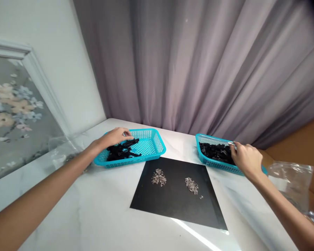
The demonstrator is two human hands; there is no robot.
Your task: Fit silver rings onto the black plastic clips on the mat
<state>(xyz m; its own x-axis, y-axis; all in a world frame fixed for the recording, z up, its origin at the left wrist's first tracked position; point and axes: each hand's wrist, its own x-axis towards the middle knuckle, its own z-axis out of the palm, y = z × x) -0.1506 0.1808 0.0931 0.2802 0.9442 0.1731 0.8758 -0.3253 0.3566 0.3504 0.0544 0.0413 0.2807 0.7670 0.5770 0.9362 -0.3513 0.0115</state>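
**Turquoise on both sides, silver in the middle**

So, two plastic baskets on a white table (pixel 94 209), one per hand. The left hand (pixel 119 135) reaches over the far side of the left basket (pixel 146 148), right above a heap of black pieces (pixel 119 151). Its fingers are curled with the thumb close to them, but I can't tell if anything is pinched there. The right hand (pixel 247 157) is at the right end of the right basket (pixel 219 166), fingers bent down over it. Can't tell if it's gripping the rim or one of the dark parts (pixel 216 151), since the fingertips are mostly hidden.

My guess on the layout: a basket on each side puts one within easy reach of each arm, and the raised walls probably stop loose stuff sliding off. Between and nearer the person lies a black sheet (pixel 176 200), which I'd say is there because tiny shiny bits show up well on it.

What's in what: the left basket has its black pieces bunched toward the left, with the mesh floor showing on the right. The right one has dark parts spread along much of its length. On the sheet sit a left pile (pixel 159 177) and a right pile (pixel 192 185) of small silvery metal bits, plus one stray hook (pixel 201 197) just beside the right pile. Clear plastic bag (pixel 290 181) off to the right too, contents too blurry to call.
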